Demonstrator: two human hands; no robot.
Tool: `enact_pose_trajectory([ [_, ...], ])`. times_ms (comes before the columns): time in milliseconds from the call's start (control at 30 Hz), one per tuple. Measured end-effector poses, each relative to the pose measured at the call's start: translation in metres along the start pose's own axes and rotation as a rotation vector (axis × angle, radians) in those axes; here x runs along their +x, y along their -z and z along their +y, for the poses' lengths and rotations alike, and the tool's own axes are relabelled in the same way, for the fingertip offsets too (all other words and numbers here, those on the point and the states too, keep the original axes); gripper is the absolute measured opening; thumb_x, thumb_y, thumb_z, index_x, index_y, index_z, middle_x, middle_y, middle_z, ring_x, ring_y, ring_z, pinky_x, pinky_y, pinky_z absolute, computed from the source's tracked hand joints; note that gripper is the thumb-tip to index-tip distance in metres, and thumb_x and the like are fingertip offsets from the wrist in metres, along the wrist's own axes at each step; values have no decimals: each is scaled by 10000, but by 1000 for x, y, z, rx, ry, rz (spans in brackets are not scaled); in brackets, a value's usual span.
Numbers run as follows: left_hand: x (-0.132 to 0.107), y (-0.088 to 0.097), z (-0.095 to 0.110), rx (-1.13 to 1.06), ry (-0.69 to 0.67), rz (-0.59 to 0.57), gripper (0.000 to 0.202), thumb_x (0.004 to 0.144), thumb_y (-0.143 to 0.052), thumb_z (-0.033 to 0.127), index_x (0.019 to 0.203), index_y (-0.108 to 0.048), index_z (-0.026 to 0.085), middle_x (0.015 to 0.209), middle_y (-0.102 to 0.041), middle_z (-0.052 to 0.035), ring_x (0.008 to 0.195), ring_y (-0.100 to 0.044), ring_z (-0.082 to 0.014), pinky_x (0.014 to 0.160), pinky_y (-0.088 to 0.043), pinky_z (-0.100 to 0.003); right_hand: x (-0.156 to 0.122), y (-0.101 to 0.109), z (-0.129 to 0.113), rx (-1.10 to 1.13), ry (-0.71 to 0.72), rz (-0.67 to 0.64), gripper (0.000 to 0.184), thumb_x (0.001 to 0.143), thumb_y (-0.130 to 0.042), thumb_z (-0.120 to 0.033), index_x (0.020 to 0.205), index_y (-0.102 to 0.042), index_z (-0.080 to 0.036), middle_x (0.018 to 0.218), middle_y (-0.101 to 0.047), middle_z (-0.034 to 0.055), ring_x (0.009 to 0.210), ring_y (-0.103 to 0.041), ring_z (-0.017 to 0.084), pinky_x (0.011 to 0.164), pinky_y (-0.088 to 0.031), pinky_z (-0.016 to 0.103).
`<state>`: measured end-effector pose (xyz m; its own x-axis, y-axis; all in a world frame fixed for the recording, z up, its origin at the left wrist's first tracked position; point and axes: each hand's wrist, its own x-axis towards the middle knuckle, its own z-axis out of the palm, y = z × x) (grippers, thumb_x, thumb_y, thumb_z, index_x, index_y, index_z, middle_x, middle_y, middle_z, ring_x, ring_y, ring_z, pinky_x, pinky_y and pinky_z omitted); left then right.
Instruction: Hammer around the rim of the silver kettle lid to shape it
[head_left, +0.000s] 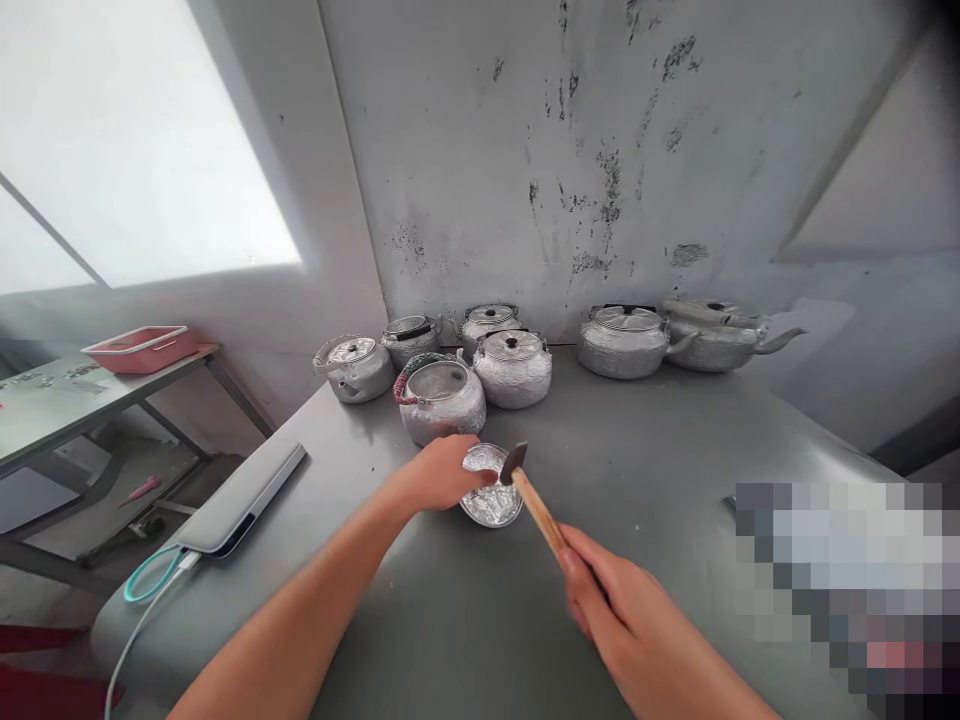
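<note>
My left hand [450, 472] grips the edge of a round, shiny silver kettle lid [493, 506], with the thumb reaching over its crinkled face. The lid is held tilted just in front of an open silver kettle [442, 415], whose handle is wrapped in red and white. My right hand [606, 592] is closed round the wooden handle of a hammer [538, 508]. Its dark metal head is over the lid's right edge; I cannot tell whether it touches.
Several battered kettles [514, 372] stand along the back of the grey table [600, 470], by a stained wall. At left lies a grey power bank [244, 500] with a cable. A pink basket [142, 350] sits on a side table. A pixelated area covers the right.
</note>
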<state>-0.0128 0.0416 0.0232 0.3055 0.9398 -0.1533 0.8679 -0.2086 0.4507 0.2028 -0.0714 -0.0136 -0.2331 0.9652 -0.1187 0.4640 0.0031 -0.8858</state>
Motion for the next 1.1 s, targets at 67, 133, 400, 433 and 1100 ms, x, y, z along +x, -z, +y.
enact_pose_trajectory([
  [67, 0, 0, 0, 2, 1, -9, 305, 849, -597, 472, 993, -659, 210, 1072, -732, -61, 969, -686, -262, 755, -506, -280, 1, 1, 0, -24, -21, -41, 383, 1024, -327, -506, 850, -556, -254, 711, -477, -28, 613, -400, 157, 548, -366, 259],
  [133, 0, 0, 0, 1, -3, -7, 305, 852, -599, 466, 1012, -656, 212, 1103, -727, -60, 1004, -678, -260, 778, -504, -280, 1, 2, -1, -41, -22, -42, 381, 1026, -316, -514, 886, -564, -262, 712, -468, -35, 617, -382, 157, 542, -358, 258],
  [400, -1, 0, -1, -5, -18, -5, 262, 858, -589, 456, 945, -635, 214, 1050, -730, -55, 983, -681, -263, 757, -493, -291, -3, 6, -8, -22, -13, -7, 375, 1030, -362, -465, 852, -605, -241, 709, -515, -22, 611, -408, 151, 539, -349, 257],
  [433, -1, 0, -1, -5, -18, -2, 261, 858, -588, 455, 945, -633, 213, 1057, -729, -57, 990, -680, -266, 759, -492, -293, -3, 6, -8, -28, -14, -2, 389, 1035, -343, -470, 851, -599, -242, 713, -507, -22, 619, -405, 153, 549, -350, 257],
  [1100, -1, 1, -2, -19, -20, -30, 246, 851, -591, 451, 905, -623, 213, 993, -729, -51, 926, -688, -261, 695, -482, -288, -1, 10, -7, -68, -40, -75, 400, 1019, -340, -524, 786, -522, -254, 686, -383, -45, 603, -322, 151, 535, -305, 257],
])
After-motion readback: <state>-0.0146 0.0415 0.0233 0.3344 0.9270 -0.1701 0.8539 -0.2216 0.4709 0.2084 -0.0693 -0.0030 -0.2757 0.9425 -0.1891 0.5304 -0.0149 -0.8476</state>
